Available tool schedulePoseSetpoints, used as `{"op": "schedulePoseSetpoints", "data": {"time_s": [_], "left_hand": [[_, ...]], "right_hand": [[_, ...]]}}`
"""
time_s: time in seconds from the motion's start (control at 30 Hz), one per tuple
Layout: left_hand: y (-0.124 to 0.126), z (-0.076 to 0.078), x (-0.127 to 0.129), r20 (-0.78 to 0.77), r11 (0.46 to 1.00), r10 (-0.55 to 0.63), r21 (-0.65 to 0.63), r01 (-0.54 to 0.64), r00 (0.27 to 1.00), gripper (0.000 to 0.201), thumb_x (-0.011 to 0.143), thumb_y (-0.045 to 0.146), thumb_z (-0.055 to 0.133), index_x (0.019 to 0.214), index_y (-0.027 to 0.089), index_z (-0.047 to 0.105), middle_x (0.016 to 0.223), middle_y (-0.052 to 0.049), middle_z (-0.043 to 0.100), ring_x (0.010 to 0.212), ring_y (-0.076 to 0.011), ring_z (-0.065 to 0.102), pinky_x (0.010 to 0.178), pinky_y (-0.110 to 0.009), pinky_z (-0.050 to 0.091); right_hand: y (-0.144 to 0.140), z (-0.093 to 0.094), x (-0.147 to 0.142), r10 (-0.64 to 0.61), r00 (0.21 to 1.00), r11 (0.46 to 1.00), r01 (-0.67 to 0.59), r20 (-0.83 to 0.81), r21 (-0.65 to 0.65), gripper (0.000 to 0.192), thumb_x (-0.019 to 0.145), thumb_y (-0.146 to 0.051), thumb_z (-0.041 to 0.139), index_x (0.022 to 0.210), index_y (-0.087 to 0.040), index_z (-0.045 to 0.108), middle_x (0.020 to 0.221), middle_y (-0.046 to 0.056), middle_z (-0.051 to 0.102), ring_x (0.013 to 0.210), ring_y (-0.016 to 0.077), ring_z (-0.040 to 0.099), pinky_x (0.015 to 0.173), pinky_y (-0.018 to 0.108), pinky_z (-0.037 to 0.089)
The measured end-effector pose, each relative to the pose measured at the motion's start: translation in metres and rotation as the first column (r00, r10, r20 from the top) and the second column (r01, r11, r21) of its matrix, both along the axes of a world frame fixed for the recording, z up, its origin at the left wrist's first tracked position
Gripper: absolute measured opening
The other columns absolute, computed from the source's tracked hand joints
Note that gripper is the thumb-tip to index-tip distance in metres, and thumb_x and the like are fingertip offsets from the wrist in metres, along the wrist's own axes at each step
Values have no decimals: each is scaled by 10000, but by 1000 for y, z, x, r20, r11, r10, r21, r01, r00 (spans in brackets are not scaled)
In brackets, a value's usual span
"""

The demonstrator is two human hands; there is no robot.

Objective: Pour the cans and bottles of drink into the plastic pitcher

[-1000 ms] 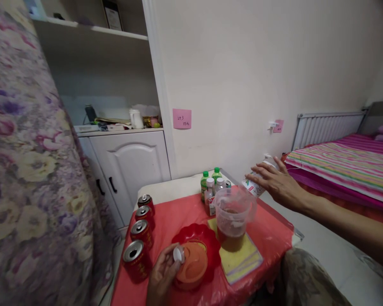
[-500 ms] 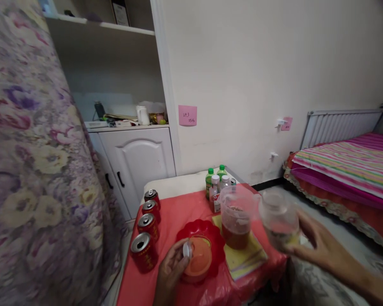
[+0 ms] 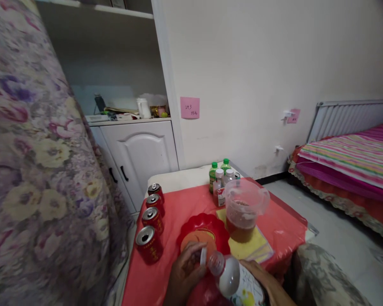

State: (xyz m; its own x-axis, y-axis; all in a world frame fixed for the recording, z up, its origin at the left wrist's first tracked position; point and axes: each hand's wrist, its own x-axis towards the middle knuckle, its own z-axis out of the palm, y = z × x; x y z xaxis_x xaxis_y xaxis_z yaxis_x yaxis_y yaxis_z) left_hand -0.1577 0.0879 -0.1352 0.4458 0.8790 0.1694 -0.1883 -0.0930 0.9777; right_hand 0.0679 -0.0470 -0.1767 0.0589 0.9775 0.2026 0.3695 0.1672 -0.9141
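Both hands meet low: left hand (image 3: 184,276) pinches cap (image 3: 203,256); right hand (image 3: 264,282) cradles tilted bottle (image 3: 231,278).

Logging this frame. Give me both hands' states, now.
Left hand: closed on a small white cap, at the bottle's mouth.
Right hand: holding the bottle, tilted toward the left hand.

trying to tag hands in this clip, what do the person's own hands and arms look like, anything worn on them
Both are bare. The left hand shows no glove, ring or watch, and no sleeve reaches its wrist at the bottom edge of the picture. The right hand is likewise uncovered, with a bare wrist and no sleeve in view. Only a short stretch of each arm shows, so anything worn higher up cannot be told.
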Motion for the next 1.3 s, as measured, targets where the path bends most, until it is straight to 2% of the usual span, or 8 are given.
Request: {"op": "schedulePoseSetpoints", "data": {"time_s": [0.17, 0.27, 0.43, 0.67, 0.87, 1.1, 1.17, 1.3], "left_hand": [[-3, -1, 4, -71, 992, -61, 109, 69, 996, 388, 646, 480, 821, 972, 273, 791, 919, -40, 676, 875, -219, 665, 772, -287, 530], [-5, 1, 3, -154, 989, -46, 135, 67, 987, 361, 682, 454, 795, 982, 256, 778, 969, -53, 672, 923, -235, 650, 804, -305, 521], [-7, 7, 5, -244, 975, 16, 220, 39, 970, 295, 678, 390, 776, 918, 218, 760, 879, -43, 666, 834, -225, 624, 753, -307, 485], [-11, 4, 10, -297, 978, 29, 204, 34, 954, 162, 694, 314, 746, 784, 198, 678, 721, 6, 622, 678, -163, 530, 644, -269, 406], [-13, 9, 10, -312, 980, 30, 196, 33, 950, 145, 689, 314, 746, 764, 200, 695, 716, 1, 634, 675, -169, 546, 639, -271, 419], [-8, 9, 1, -327, 976, -118, 135, 170, 938, 292, 794, 366, 706, 1070, 285, 760, 1108, -62, 669, 1101, -264, 601, 975, -357, 445], [-7, 6, 0, -340, 973, -126, 141, 183, 932, 305, 805, 394, 699, 1089, 298, 757, 1099, -62, 667, 1087, -266, 602, 977, -371, 444], [-6, 4, 2, -371, 972, -23, 210, 108, 929, 307, 783, 446, 700, 1023, 269, 770, 950, -62, 678, 892, -250, 618, 842, -361, 471]], "right_hand": [[3, -5, -1, 13, 1000, 1000, -12, -11, 23, 850, 642, -671, 767, 1362, -257, 585, 1254, 163, 659, 1173, 377, 596, 1024, 502, 448], [4, -7, 2, 17, 997, 997, -23, 75, 74, 787, 697, -587, 770, 1383, -266, 558, 1252, 153, 650, 1158, 364, 596, 1017, 510, 451], [1, -2, 9, 3, 971, 998, -18, 240, 60, 794, 698, -452, 797, 1413, -250, 517, 1244, 152, 634, 1140, 365, 589, 1003, 518, 463], [-2, -6, 9, -34, 937, 998, 12, 348, 66, 803, 693, -346, 809, 1427, -269, 492, 1248, 134, 634, 1123, 354, 596, 991, 490, 483], [-5, -4, 8, -39, 947, 996, 12, 317, 89, 797, 713, -462, 793, 1433, -295, 495, 1265, 138, 651, 1129, 366, 612, 965, 480, 508], [-6, 0, 4, 1, 984, 1000, -5, 177, 19, 807, 675, -702, 711, 1353, -278, 598, 1165, 147, 707, 1083, 374, 640, 954, 491, 517], [-5, -4, 3, 8, 990, 1000, -9, 141, 4, 842, 660, -731, 703, 1355, -269, 597, 1167, 157, 705, 1091, 381, 637, 956, 496, 514], [-4, -11, 4, 12, 983, 1000, -7, 182, -30, 828, 680, -646, 740, 1390, -258, 563, 1209, 163, 688, 1122, 384, 621, 996, 511, 483]]}}
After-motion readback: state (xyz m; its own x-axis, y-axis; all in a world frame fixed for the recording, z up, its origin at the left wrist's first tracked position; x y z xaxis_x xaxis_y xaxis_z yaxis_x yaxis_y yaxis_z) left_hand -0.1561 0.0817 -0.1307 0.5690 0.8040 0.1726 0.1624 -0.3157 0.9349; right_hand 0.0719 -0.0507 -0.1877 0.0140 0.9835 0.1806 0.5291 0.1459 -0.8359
